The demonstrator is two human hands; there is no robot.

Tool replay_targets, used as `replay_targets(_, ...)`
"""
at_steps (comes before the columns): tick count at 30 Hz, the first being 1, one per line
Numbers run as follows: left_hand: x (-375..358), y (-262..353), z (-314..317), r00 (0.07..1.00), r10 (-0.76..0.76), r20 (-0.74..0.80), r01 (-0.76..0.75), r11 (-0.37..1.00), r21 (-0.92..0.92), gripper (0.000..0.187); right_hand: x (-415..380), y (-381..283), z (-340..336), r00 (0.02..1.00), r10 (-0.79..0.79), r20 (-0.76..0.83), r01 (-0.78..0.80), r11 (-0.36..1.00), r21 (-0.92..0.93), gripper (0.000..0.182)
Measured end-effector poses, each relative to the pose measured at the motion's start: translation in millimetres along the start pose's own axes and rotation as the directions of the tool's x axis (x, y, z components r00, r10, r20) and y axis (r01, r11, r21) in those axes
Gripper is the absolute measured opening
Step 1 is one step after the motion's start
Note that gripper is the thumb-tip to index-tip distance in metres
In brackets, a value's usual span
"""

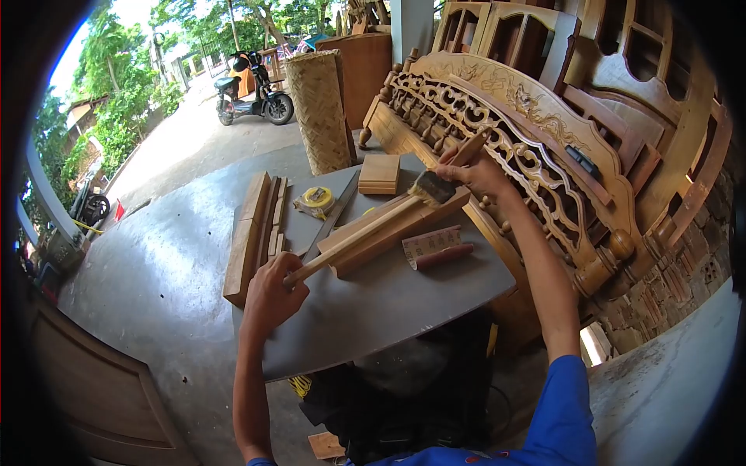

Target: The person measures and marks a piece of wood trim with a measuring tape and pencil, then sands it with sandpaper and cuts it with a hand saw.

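My left hand (272, 295) is closed round the near end of a thin wooden strip (350, 247), which slants up and away to the right. In my right hand (478, 172) is the wooden handle of a paintbrush (432, 189), its bristles at the strip's far end. Beneath the strip lies a wider piece of wooden moulding (404, 233) on the grey tabletop (373, 311). A curled sheet of sandpaper (437, 248) rests to the right of the moulding. Left of the strip are a flat metal blade (332, 221) and a roll of yellow tape (315, 200).
Wooden lengths (252, 233) line the table's left side, and square wood blocks (379, 172) sit at its back. A carved wooden panel (497, 132) leans close on the right. Beyond the table stand a woven mat roll (318, 113) and a parked scooter (256, 93).
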State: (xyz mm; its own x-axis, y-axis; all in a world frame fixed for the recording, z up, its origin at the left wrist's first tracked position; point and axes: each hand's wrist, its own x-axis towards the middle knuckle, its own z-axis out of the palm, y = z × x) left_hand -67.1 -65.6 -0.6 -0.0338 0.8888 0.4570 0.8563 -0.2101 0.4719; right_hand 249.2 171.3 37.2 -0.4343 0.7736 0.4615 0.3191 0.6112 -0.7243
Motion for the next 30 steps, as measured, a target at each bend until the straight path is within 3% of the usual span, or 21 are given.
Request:
replay_targets(2, -5, 0, 1, 1.0, 0.0, 0.016, 0.0, 1.0, 0.015, 0.022, 2, 3, 6, 0.995, -0.058, -0.084, 0.06, 0.998, 0.017, 0.03)
replay_targets(3, -8, 3, 1, 1.0, -0.011, 0.023, 0.01, 0.999, 0.041, 0.023, 1, -2, 8, 0.975, -0.104, -0.195, 0.091, 0.993, -0.076, 0.035)
replay_targets(4, -9, 8, 1, 1.0, -0.018, 0.024, 0.016, 0.997, 0.071, 0.023, -4, -15, 5, 0.97, -0.026, -0.24, 0.025, 1.0, -0.007, 0.041)
replay_targets(6, -7, 13, -2, 1.0, -0.005, 0.016, 0.003, 0.99, 0.138, 0.024, -17, -28, 0, 0.879, -0.008, -0.476, 0.11, 0.976, 0.187, 0.044)
replay_targets(8, -12, 15, -2, 1.0, 0.015, 0.022, -0.019, 0.98, 0.198, 0.026, -34, -29, -17, 0.885, 0.044, -0.463, 0.06, 0.976, 0.209, 0.04)
replay_targets(9, -12, 17, -5, 0.998, 0.058, 0.022, -0.061, 0.973, 0.222, 0.029, -41, -13, -24, 0.922, 0.114, -0.369, -0.017, 0.966, 0.256, 0.034)
replay_targets(10, -11, 19, -6, 0.997, 0.074, 0.016, -0.075, 0.972, 0.225, 0.029, -59, -26, -28, 0.926, 0.293, -0.239, -0.208, 0.922, 0.326, 0.032)
replay_targets(12, -6, 22, -10, 0.995, 0.101, -0.016, -0.095, 0.969, 0.23, 0.03, -85, -19, -31, 0.925, 0.378, -0.029, -0.34, 0.861, 0.378, 0.037)
replay_targets(14, 4, 33, -12, 0.997, 0.071, 0.022, -0.073, 0.993, 0.093, 0.032, -111, -28, -15, 0.949, 0.312, 0.052, -0.316, 0.922, 0.222, 0.04)
replay_targets(16, 21, 42, -9, 0.993, 0.099, 0.07, -0.104, 0.992, 0.073, 0.033, -128, -23, 0, 0.931, 0.25, 0.264, -0.272, 0.961, 0.049, 0.039)
replay_targets(19, 54, 50, 5, 0.968, 0.176, 0.18, -0.186, 0.981, 0.045, 0.045, -138, -39, 27, 0.954, 0.183, 0.238, -0.11, 0.951, -0.289, 0.033)
replay_targets(22, 80, 52, 46, 0.946, 0.29, 0.143, -0.304, 0.949, 0.088, 0.057, -136, -56, 26, 0.884, 0.422, 0.199, -0.366, 0.892, -0.267, 0.028)
replay_targets(23, 86, 54, 56, 0.953, 0.238, 0.189, -0.268, 0.951, 0.156, 0.061, -139, -51, 23, 0.883, 0.425, 0.198, -0.407, 0.904, -0.128, 0.027)
replay_targets(25, 95, 64, 75, 0.954, 0.137, 0.267, -0.215, 0.934, 0.287, 0.069, -150, -31, 24, 0.939, 0.333, 0.081, -0.333, 0.943, -0.02, 0.028)
replay_targets(26, 97, 66, 83, 0.942, 0.104, 0.318, -0.2, 0.937, 0.286, 0.069, -154, -26, 22, 0.958, 0.287, 0.014, -0.287, 0.957, 0.024, 0.028)
replay_targets(27, 97, 65, 87, 0.928, 0.074, 0.364, -0.187, 0.94, 0.285, 0.069, -155, -38, 20, 0.92, 0.391, -0.012, -0.388, 0.916, 0.105, 0.029)
replay_targets(28, 97, 65, 90, 0.912, 0.045, 0.409, -0.173, 0.943, 0.283, 0.068, -156, -35, 21, 0.923, 0.378, -0.065, -0.372, 0.923, 0.096, 0.029)
replay_targets(30, 91, 60, 91, 0.918, 0.114, 0.38, -0.213, 0.95, 0.23, 0.067, -157, -29, 22, 0.924, 0.377, -0.065, -0.363, 0.917, 0.164, 0.03)
